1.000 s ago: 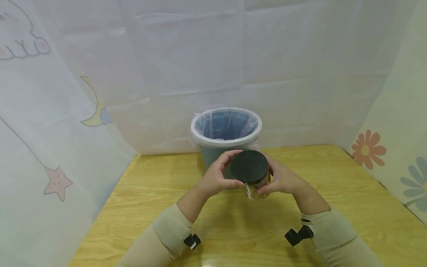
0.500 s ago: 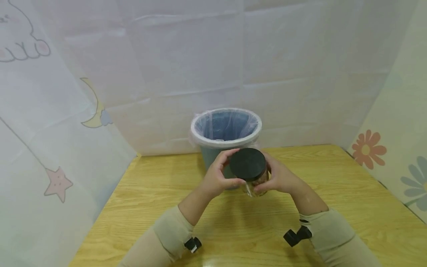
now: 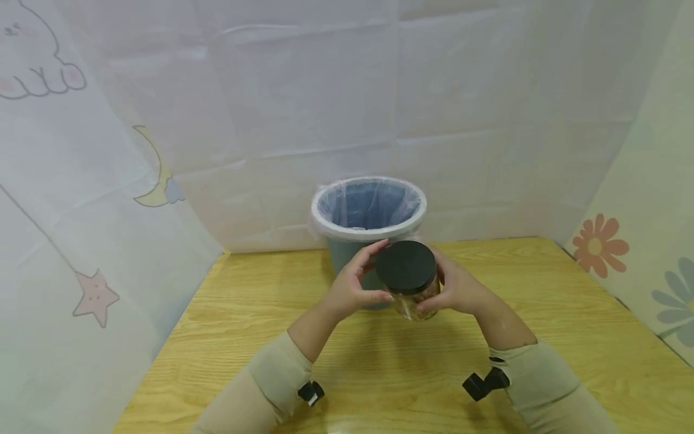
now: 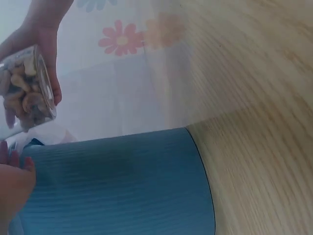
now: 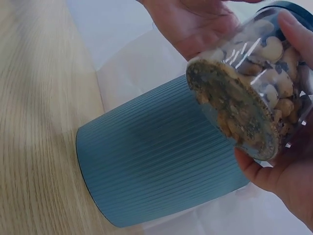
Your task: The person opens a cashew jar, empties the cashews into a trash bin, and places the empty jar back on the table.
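A clear jar of cashews [image 5: 266,73] with a dark lid [image 3: 405,267] is held up over the table, tilted in both wrist views. My right hand [image 3: 458,286] grips its body from the right, thumb across the near side. On the opposite side my left hand [image 3: 349,289] is spread around the lid's edge, with fingers extended and thumb apart from them. Cashews [image 4: 22,90] show through the jar wall in the left wrist view. Bits of dark residue mark the jar's base [image 5: 230,110]. The right hand's far fingers are hidden behind the jar in the head view.
Just beyond the hands, a blue ribbed bin [image 5: 156,156] with a white rim [image 3: 368,234] and a clear liner stands on the wooden table [image 3: 260,337]. Light printed sheets [image 3: 303,108] hang behind and on both sides. Small black cameras [image 3: 487,384] sit at the wrists.
The jar has risen very slightly since a second ago. My left fingers have straightened and loosened at the lid's edge, while my right hand keeps its hold. The bin has stayed put.
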Motion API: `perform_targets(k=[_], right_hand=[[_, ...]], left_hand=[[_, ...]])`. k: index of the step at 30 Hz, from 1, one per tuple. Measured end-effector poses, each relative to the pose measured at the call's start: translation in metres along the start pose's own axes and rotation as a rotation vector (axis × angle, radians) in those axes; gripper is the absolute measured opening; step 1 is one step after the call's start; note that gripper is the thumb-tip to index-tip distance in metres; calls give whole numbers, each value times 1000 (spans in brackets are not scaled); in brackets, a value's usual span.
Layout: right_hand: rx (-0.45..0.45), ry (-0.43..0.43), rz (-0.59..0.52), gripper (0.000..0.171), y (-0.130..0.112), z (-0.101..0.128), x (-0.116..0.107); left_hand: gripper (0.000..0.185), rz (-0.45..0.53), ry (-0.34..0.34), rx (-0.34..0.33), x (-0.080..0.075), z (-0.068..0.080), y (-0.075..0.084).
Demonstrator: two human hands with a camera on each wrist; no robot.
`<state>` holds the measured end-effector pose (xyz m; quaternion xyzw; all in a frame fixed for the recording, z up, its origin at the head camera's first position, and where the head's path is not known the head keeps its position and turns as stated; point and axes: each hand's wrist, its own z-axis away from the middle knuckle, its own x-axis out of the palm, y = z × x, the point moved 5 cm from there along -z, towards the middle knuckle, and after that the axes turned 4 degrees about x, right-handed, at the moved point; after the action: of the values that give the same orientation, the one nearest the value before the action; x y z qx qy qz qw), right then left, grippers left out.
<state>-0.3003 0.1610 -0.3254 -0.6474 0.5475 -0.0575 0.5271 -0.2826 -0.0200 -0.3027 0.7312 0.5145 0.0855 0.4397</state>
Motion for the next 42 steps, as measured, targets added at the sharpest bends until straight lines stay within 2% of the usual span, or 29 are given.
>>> perform_targets(k=[3, 6, 14, 21, 25, 33, 42], right_hand=[[-23, -28, -26, 95, -2, 0, 1], [-31, -60, -53, 95, -3, 0, 2], [-90, -148, -94, 96, -2, -1, 5], [-216, -251, -168, 91, -7, -2, 11], [-214, -294, -196, 89, -6, -1, 14], [-146, -286, -198, 92, -1, 1, 14], [-189, -261, -165, 90, -4, 0, 13]], left_hand=[[102, 59, -66, 28, 0, 1, -11], [101, 100, -117, 57, 0, 0, -15], [103, 131, -185, 80, 1, 0, -2], [102, 175, -252, 109, 2, -1, 1], [101, 201, -288, 124, 3, -1, 2], [97, 218, -305, 115, 4, -1, 2], [96, 202, -255, 97, 3, -1, 2]])
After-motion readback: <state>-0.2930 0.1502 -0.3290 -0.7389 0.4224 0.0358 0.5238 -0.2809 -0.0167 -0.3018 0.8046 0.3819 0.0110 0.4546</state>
